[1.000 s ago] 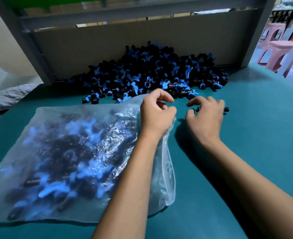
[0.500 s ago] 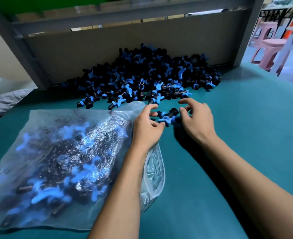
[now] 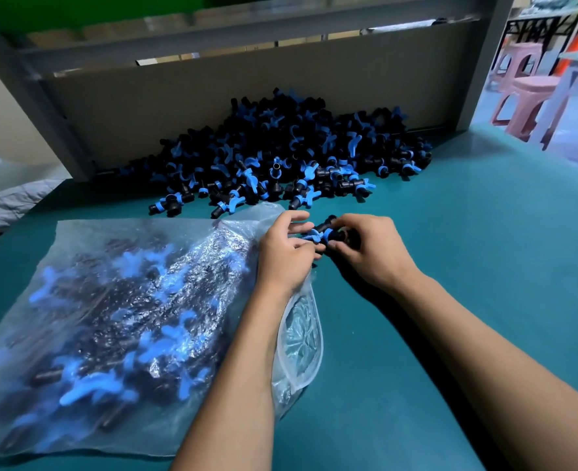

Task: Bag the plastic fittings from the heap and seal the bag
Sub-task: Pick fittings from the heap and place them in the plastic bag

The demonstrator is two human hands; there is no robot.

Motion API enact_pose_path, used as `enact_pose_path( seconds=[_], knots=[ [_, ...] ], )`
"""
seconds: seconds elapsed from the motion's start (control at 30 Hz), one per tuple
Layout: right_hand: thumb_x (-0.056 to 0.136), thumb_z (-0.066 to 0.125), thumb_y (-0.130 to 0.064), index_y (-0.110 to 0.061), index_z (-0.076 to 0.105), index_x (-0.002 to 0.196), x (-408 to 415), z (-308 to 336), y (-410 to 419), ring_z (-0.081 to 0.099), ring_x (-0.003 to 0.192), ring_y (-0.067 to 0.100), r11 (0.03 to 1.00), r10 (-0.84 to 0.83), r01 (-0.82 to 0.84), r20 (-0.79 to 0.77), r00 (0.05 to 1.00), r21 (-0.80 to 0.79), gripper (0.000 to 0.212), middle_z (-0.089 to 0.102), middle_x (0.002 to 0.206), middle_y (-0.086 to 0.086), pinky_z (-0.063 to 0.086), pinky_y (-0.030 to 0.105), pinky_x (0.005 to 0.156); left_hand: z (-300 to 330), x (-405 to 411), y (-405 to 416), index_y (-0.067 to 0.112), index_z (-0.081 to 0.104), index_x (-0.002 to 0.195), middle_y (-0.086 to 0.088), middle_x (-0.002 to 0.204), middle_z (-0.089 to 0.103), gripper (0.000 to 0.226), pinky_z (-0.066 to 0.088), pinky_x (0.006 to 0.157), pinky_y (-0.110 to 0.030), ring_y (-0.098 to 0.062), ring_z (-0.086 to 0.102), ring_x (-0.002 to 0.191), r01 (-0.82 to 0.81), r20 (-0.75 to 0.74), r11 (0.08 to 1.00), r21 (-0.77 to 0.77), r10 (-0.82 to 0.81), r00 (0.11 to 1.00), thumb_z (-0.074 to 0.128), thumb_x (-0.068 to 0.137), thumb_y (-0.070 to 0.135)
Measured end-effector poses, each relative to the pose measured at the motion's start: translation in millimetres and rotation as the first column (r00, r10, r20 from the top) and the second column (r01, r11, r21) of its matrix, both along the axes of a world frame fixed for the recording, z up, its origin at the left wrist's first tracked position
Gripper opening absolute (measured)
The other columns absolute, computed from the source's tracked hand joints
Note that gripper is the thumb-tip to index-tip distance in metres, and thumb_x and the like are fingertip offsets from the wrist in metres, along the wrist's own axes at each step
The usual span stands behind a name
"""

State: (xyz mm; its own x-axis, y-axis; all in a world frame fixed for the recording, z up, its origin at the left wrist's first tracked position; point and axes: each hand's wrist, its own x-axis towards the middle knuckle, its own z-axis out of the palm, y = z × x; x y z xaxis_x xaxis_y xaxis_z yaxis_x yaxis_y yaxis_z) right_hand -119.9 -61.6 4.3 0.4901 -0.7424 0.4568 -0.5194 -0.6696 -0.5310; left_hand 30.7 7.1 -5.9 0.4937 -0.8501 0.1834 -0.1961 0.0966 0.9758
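Fittings [image 3: 325, 232], a small clump of black bodies with blue wing handles, sit pinched between both hands over the teal table [image 3: 484, 266]; how many are in the clump cannot be told, as fingers cover most of it. The right hand [image 3: 371, 253] curls its fingers over the clump from the right side, and the left hand [image 3: 286, 254] meets it from the left, its thumb and fingertips closed on the same pieces while its palm lies on the mouth edge of the clear plastic bag [image 3: 117, 321]. One bag shows, lying flat to the left of the left hand and under that forearm, already holding many black and blue fittings, too many and too blurred through the film to count. Beyond both hands lies one heap [image 3: 281, 154], far too large to count, banked against a brown board [image 3: 213, 96] in a grey frame [image 3: 60, 130]. Far to the right of the right hand stands a pink stool [image 3: 525, 96], with an orange one partly seen behind it.
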Motion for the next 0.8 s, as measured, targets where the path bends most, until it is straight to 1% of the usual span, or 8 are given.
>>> enact_pose_path(
  seconds=[0.07, 0.17, 0.23, 0.33, 0.4, 0.53, 0.63, 0.8],
  knots=[
    [0.09, 0.071, -0.028, -0.017, 0.075, 0.1, 0.8, 0.8, 0.5, 0.068, 0.085, 0.018, 0.999, -0.052, 0.052, 0.102, 0.993, 0.004, 0.015, 0.076, 0.091, 0.0, 0.053, 0.033, 0.081, 1.6, -0.6, 1.2, 0.021, 0.062, 0.113, -0.004, 0.11, 0.07, 0.047, 0.055, 0.06, -0.024, -0.014, 0.073, 0.077, -0.013, -0.04, 0.999, -0.039, 0.012, 0.999, 0.054, 0.084, -0.016],
    [0.095, 0.065, -0.033, -0.01, 0.072, 0.081, 0.0, 1.4, -2.8, 0.064, 0.067, 0.022, 0.989, -0.12, 0.094, 0.245, 0.962, 0.116, 0.028, 0.071, 0.071, 0.003, 0.052, 0.036, 0.067, 0.8, -1.7, 2.8, 0.024, 0.068, 0.111, 0.005, 0.11, 0.068, 0.044, 0.055, 0.074, -0.026, -0.002, 0.062, 0.077, -0.129, 0.071, 0.985, -0.119, 0.138, 0.988, 0.06, 0.083, -0.009],
    [0.098, 0.063, -0.032, -0.003, 0.068, 0.077, -2.5, 2.4, -4.5, 0.057, 0.056, 0.019, 0.96, -0.095, -0.017, 0.382, 0.919, 0.279, 0.035, 0.066, 0.062, 0.003, 0.05, 0.034, 0.058, 0.6, -0.1, 2.7, 0.022, 0.069, 0.116, 0.007, 0.11, 0.067, 0.036, 0.053, 0.075, -0.022, 0.001, 0.058, 0.073, -0.144, 0.094, 0.98, -0.139, 0.158, 0.983, 0.07, 0.087, 0.001],
    [0.1, 0.062, -0.028, 0.002, 0.063, 0.073, -5.4, 2.6, -6.5, 0.048, 0.049, 0.011, 0.868, -0.029, -0.241, 0.528, 0.849, 0.435, 0.04, 0.056, 0.056, -0.001, 0.042, 0.022, 0.052, 2.5, 1.0, 2.5, 0.027, 0.072, 0.105, 0.001, 0.104, 0.074, 0.023, 0.058, 0.071, -0.026, -0.012, 0.069, 0.087, -0.054, 0.025, 0.99, -0.133, 0.058, 0.998, 0.076, 0.091, 0.01],
    [0.1, 0.063, -0.027, -0.004, 0.065, 0.073, -5.7, 2.8, -7.9, 0.047, 0.05, 0.01, 0.815, 0.012, -0.33, 0.556, 0.831, 0.476, 0.035, 0.055, 0.059, 0.002, 0.041, 0.019, 0.05, 3.6, -0.4, 3.0, 0.027, 0.071, 0.095, -0.005, 0.094, 0.076, 0.023, 0.058, 0.062, -0.026, -0.018, 0.071, 0.082, -0.035, -0.027, 0.992, -0.119, 0.032, 0.999, 0.078, 0.089, 0.006],
    [0.099, 0.063, -0.025, -0.008, 0.07, 0.082, -6.6, 1.1, -10.8, 0.048, 0.052, 0.009, 0.792, 0.061, -0.391, 0.576, 0.815, 0.469, 0.026, 0.055, 0.066, 0.006, 0.043, 0.018, 0.051, 3.5, 0.3, 4.2, 0.022, 0.068, 0.094, -0.011, 0.093, 0.078, 0.025, 0.061, 0.077, -0.033, -0.025, 0.076, 0.086, -0.077, -0.06, 0.993, -0.089, 0.072, 0.996, 0.085, 0.082, 0.008],
    [0.098, 0.065, -0.023, -0.005, 0.072, 0.094, -7.1, 0.0, -10.8, 0.051, 0.056, 0.007, 0.791, 0.075, -0.409, 0.592, 0.803, 0.454, 0.02, 0.058, 0.069, 0.003, 0.045, 0.019, 0.053, 5.2, 1.0, 5.0, 0.015, 0.068, 0.086, -0.01, 0.084, 0.077, 0.022, 0.058, 0.076, -0.032, -0.02, 0.073, 0.078, -0.07, -0.062, 0.992, -0.107, 0.064, 0.996, 0.086, 0.08, 0.005],
    [0.1, 0.062, -0.026, -0.009, 0.074, 0.093, -11.2, 1.5, -10.0, 0.052, 0.059, 0.01, 0.728, 0.112, -0.465, 0.582, 0.806, 0.504, 0.022, 0.066, 0.077, 0.003, 0.043, 0.017, 0.05, 5.8, 2.1, 5.2, 0.02, 0.074, 0.086, -0.002, 0.086, 0.077, 0.016, 0.058, 0.083, -0.034, -0.014, 0.071, 0.081, -0.027, -0.017, 0.993, -0.117, 0.025, 1.0, 0.087, 0.08, 0.011]
  ],
)
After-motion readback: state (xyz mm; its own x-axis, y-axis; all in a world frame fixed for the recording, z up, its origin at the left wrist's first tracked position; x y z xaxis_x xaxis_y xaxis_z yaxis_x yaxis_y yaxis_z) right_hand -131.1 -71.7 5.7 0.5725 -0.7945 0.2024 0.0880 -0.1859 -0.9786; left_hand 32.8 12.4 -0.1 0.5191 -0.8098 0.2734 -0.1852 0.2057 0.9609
